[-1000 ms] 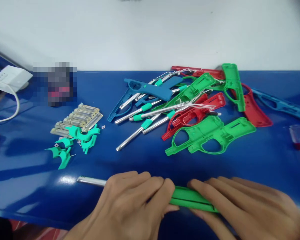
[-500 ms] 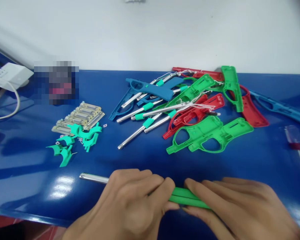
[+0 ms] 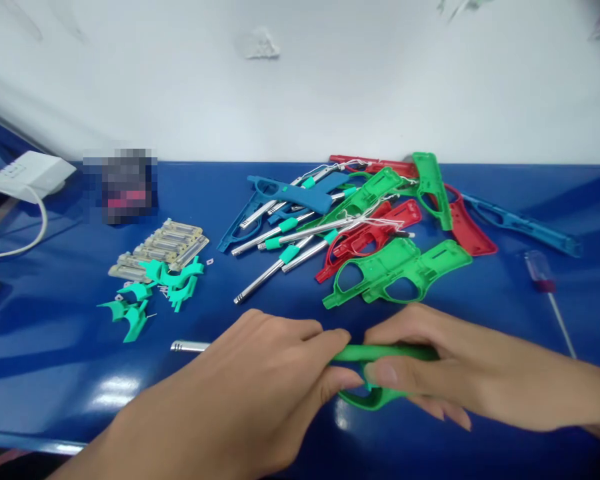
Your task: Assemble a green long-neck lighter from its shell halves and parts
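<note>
Close to the table's front, both hands grip a green gas lighter (image 3: 387,352) lying sideways. My left hand (image 3: 275,373) is wrapped round its front part, and the silver metal tube sticks out to the left of the knuckles. My right hand (image 3: 430,367) holds the handle end, its thumb beside the teal trigger in the trigger loop. Much of the handle is hidden by the fingers. Beyond the hands lie green handle halves (image 3: 420,273), red handle halves (image 3: 370,233), a blue handle half (image 3: 295,190) and several silver tubes (image 3: 263,275) with teal collars and white wires.
To the left lie clear fuel tanks (image 3: 167,241) and teal triggers (image 3: 136,320) with tiny metal bits. A screwdriver (image 3: 555,307) with a clear handle lies at the right. A white box (image 3: 35,175) with a cable and a blurred dark object (image 3: 127,187) stand at the back left.
The lighter has turned so that its trigger loop and teal trigger now show below. My right hand has shifted its hold, with the thumb now at the trigger. The camera view has tilted up slightly.
</note>
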Demonstrator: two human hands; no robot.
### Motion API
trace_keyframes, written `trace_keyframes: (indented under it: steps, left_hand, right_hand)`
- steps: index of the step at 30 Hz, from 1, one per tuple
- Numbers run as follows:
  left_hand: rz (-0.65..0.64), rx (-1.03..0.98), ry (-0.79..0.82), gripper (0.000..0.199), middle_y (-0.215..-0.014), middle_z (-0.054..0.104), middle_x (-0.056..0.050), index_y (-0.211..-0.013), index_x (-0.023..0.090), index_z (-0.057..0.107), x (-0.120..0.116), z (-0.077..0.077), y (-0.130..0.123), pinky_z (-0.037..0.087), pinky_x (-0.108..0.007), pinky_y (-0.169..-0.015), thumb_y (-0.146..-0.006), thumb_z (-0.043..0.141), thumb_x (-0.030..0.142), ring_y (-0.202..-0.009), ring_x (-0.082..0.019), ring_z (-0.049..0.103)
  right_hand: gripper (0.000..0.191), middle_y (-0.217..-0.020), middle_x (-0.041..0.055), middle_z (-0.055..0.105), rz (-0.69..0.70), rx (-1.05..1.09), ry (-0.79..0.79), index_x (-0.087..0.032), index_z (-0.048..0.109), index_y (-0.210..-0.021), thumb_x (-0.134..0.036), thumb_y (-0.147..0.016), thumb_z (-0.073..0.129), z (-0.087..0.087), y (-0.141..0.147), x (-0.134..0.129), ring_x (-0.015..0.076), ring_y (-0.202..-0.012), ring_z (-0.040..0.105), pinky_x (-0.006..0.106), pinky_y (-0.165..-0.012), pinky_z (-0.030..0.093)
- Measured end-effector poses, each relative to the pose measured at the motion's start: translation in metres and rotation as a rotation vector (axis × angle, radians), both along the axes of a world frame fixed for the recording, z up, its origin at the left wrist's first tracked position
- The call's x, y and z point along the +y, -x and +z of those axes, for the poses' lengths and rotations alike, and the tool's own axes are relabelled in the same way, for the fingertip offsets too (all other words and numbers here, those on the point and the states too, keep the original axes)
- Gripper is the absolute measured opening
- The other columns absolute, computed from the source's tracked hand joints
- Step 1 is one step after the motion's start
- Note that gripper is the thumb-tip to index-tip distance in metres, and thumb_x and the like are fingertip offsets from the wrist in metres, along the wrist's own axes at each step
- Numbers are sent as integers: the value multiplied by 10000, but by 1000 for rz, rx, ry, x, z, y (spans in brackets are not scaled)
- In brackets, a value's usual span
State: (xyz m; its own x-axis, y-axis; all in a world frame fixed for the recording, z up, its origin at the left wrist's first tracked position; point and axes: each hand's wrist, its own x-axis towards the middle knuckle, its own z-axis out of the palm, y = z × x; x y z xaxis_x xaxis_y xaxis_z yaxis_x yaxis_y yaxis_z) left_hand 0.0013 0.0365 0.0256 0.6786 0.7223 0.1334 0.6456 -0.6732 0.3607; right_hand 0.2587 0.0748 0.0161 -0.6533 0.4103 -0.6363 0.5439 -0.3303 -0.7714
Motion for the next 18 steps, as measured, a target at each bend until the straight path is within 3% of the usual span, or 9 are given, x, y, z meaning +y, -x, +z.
trace_keyframes:
  steps: [3, 6, 9, 12, 18]
  left_hand:
    - [-10, 5, 31, 395, -1108, 774, -15, -1331, 254, 598, -1, 5, 0, 577, -344, -614, -1155, 290, 428, -821, -185, 758]
    - [-13, -12, -60, 364, -1160, 756, -38, -1379, 238, 541, -1, 3, 0, 604, -362, -618, -1144, 352, 440, -901, -206, 770]
    - [-45, -35, -233, 245, -1044, 772, -24, -1261, 209, 596, 0, -2, -1, 565, -340, -512, -1129, 414, 305, -771, -200, 769]
    - [-54, -38, -368, 318, -884, 777, -2, -1162, 174, 643, 2, -2, -2, 506, -329, -421, -1098, 332, 154, -586, -178, 718]
    - [-43, -110, -432, 372, -846, 795, 5, -1090, 154, 670, 3, -1, -6, 549, -279, -490, -1084, 298, 135, -563, -133, 700]
  right_hand:
    - [599, -615, -42, 536, 3, 99, 63, -160, 648, -781, -732, -954, 608, 2, 3, 9, 69, -492, 510, 163, -455, 421]
    - [636, -545, -44, 509, 6, 202, 211, -156, 598, -692, -735, -956, 608, -3, 2, 13, 50, -430, 460, 137, -396, 357]
    - [622, -478, -53, 497, -9, 253, 382, -138, 689, -808, -747, -923, 633, -9, 1, 15, 59, -341, 395, 155, -315, 284]
    - [632, -435, -47, 492, 1, 239, 466, -131, 722, -836, -745, -929, 600, -14, 2, 17, 69, -294, 377, 163, -282, 266]
    - [608, -397, -34, 487, 1, 254, 589, -144, 698, -792, -716, -948, 566, -22, 2, 18, 82, -254, 370, 159, -253, 281]
